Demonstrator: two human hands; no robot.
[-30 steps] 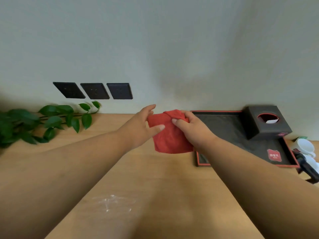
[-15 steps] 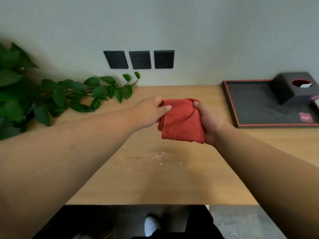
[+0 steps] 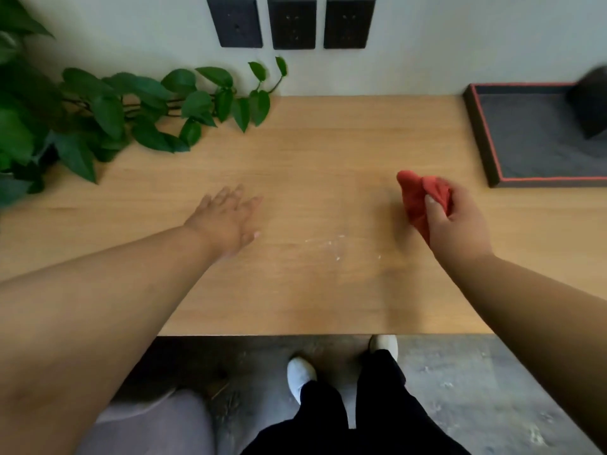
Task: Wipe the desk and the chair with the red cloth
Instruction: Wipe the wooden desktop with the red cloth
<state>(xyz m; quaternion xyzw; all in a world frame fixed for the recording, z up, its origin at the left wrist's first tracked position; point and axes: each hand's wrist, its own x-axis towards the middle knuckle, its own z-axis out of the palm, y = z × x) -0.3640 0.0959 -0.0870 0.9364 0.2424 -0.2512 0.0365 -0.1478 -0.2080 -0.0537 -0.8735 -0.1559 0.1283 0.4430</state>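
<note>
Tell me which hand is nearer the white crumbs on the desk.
Left, narrowly. The left hand lies open just left of the crumbs, thumb pointing at them. The right hand, gripping the red cloth, is off to their right and slightly farther.

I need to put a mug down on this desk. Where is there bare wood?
Bare wood runs along the wall between the plant's leaves and the tray, and along the desk's near edge. The middle, between the left hand and the right hand gripping the red cloth, carries white specks. The left end is crowded.
</note>
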